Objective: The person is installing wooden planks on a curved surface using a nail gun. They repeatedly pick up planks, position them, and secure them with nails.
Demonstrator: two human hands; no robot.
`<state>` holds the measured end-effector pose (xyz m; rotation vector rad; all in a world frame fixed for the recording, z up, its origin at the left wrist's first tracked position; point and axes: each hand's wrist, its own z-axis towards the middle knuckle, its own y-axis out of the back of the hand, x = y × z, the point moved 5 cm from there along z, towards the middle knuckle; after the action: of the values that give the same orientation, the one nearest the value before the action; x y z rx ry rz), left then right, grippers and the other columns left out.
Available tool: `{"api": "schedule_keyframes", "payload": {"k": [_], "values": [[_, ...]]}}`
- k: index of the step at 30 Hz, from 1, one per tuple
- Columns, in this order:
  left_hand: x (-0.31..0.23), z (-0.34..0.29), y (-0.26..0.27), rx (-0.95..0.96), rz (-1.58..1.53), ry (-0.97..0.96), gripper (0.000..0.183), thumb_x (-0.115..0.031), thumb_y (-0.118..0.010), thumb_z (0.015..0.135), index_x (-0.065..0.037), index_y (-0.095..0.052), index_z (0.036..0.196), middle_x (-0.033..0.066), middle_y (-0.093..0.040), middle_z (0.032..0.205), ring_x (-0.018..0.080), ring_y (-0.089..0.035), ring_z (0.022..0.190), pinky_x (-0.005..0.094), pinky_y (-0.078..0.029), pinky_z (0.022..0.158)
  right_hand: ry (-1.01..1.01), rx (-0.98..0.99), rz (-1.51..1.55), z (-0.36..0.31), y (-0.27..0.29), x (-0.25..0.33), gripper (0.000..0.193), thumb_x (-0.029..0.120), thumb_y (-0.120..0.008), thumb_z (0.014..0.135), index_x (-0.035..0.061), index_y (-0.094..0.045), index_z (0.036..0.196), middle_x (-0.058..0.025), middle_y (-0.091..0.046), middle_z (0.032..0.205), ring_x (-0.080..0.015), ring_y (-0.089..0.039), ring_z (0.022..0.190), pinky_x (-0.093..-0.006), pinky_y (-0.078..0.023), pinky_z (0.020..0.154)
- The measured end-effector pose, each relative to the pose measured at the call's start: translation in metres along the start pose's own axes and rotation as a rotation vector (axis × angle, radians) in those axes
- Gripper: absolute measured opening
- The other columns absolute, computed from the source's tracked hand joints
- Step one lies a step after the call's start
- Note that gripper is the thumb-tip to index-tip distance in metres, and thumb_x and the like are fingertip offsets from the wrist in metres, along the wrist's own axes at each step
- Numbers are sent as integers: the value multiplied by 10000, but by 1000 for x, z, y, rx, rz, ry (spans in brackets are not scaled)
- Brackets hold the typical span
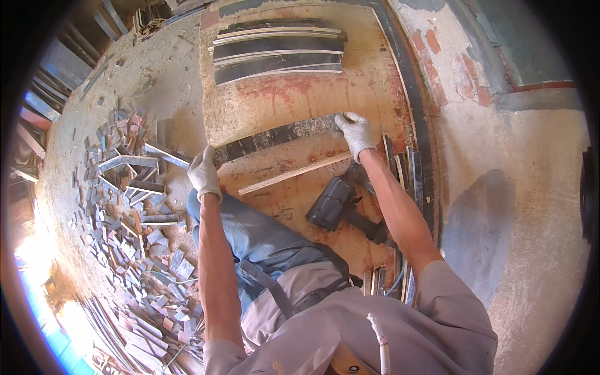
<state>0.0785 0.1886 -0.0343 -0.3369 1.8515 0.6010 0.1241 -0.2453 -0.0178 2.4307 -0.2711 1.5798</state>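
Note:
A long, dark, scuffed board strip (275,139) stretches between my two gloved hands. My left hand (204,175) grips its left end, and my right hand (355,131) pinches the right end, slightly farther away. Just nearer than the strip, a pale narrow wood strip (294,174) lies at a slant on the worn work surface (300,100). Below my right forearm rests a black power tool (332,205), partly covered by that arm; its exact kind is not clear.
Several dark board strips with pale edges (278,55) lie stacked at the far side. Offcuts (128,231) cover the floor on the left in a large heap. More narrow strips (412,178) stand along the right edge, beside a patchy plaster wall (494,150).

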Motion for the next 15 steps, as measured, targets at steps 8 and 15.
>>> {"api": "schedule_keyframes", "payload": {"k": [8, 15], "values": [[-12, -43, 12, -32, 194, 67, 278, -164, -795, 859, 37, -775, 1050, 116, -779, 928, 159, -699, 830, 308, -553, 799, -21, 33, -126, -14, 11, -14, 197, 138, -676, 979, -20, -717, 1089, -26, -679, 933, -114, -656, 758, -262, -617, 625], [14, -52, 18, 77, -48, 197, 322, -88, -727, 919, 51, -699, 1208, 130, -736, 1074, 185, -703, 890, 317, -612, 778, -33, -39, -18, -22, 5, -10, 207, 117, -703, 948, -52, -692, 1068, -50, -674, 880, -146, -689, 667, -259, -604, 571]]}}
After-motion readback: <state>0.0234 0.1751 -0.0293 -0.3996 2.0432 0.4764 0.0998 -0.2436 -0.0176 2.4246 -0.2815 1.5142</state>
